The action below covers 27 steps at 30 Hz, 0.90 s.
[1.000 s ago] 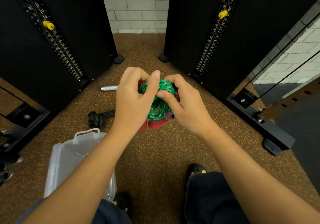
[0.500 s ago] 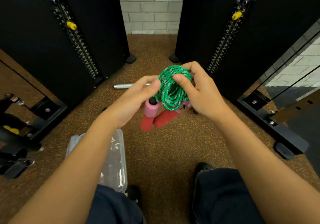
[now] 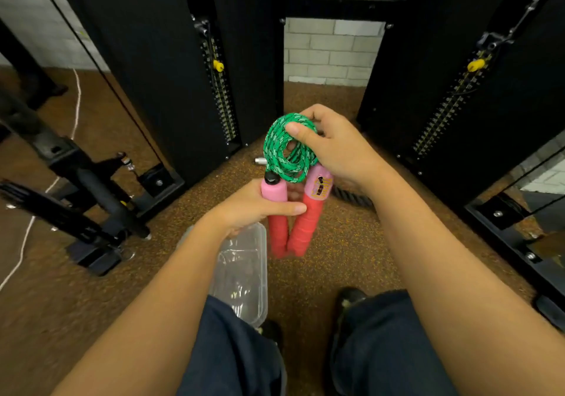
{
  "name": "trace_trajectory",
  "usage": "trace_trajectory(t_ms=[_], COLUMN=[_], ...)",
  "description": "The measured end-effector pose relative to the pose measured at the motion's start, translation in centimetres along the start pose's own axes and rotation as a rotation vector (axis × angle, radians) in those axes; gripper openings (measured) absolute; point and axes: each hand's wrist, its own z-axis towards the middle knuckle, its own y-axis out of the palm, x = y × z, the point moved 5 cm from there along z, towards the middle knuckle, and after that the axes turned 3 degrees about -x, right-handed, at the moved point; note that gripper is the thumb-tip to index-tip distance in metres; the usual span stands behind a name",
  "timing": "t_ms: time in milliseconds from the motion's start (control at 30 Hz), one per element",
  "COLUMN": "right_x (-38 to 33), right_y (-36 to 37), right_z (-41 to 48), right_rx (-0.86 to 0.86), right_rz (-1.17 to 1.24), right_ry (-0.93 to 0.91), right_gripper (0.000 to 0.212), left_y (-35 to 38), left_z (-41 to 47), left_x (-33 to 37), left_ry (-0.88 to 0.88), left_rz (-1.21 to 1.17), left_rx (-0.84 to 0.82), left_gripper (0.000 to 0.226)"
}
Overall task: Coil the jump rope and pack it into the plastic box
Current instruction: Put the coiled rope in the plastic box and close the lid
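The jump rope has a green cord wound into a small coil (image 3: pixel 286 151) and two pink-and-red handles (image 3: pixel 307 221) hanging below it. My right hand (image 3: pixel 333 141) pinches the top of the coil, thumb across the loops. My left hand (image 3: pixel 250 206) is wrapped around the left handle, just under its black cap. The clear plastic box (image 3: pixel 244 273) lies open on the floor below my left wrist, partly hidden by my arm and knee.
Black weight-stack towers (image 3: pixel 171 68) (image 3: pixel 458 83) stand left and right, with a brick wall between them. A machine base with a black handle (image 3: pixel 101 193) sits at the left. A metal bar end (image 3: pixel 260 160) and a black rope piece (image 3: pixel 351 195) lie on the speckled floor.
My left hand has dropped from the coil to grip the left handle. The handles now hang fully in sight. My head has turned left, so the box sits nearer the centre.
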Motion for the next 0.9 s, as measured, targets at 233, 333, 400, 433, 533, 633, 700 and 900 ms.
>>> trace_trajectory(t_ms=[233,333,400,433,533,633,700,900], right_x=[-0.5,-0.2,-0.2,-0.2,-0.1,0.5,1.1,4.2], right_y=[1.9,3.5,4.6,5.1,6.4,8.0,9.4,16.0], right_z=[1.0,1.0,0.7,0.6,0.5,0.8,1.2,2.5], right_rx=[-0.06,-0.094,-0.135,-0.151,-0.186,-0.24,-0.275,-0.395], right_rz=[-0.004,0.015,0.027,0.044,0.106,0.165,0.188,0.205], right_ry=[-0.036,-0.043,-0.049,-0.054,-0.065,-0.044,-0.023,0.131], right_gripper=[0.025,0.027,0.027,0.028,0.027,0.03,0.03,0.023], left_y=[-0.2,0.1,0.0,-0.2,-0.8,-1.8,-2.4,-4.6], left_z=[-1.2,-2.7,-3.9,-4.3,-5.7,-6.7,-7.2,-9.4], left_x=[-1.5,-2.9,-3.5,-3.7,-3.9,-4.8,-5.6,-10.1], left_ry=[0.007,-0.021,-0.04,-0.048,-0.063,-0.1,-0.094,-0.112], left_rz=[-0.138,-0.192,-0.196,-0.192,-0.185,-0.18,-0.187,-0.297], left_rx=[0.138,0.223,0.276,0.292,0.325,0.337,0.344,0.483], left_gripper=[0.028,0.021,0.024,0.029,0.033,0.034,0.031,0.035])
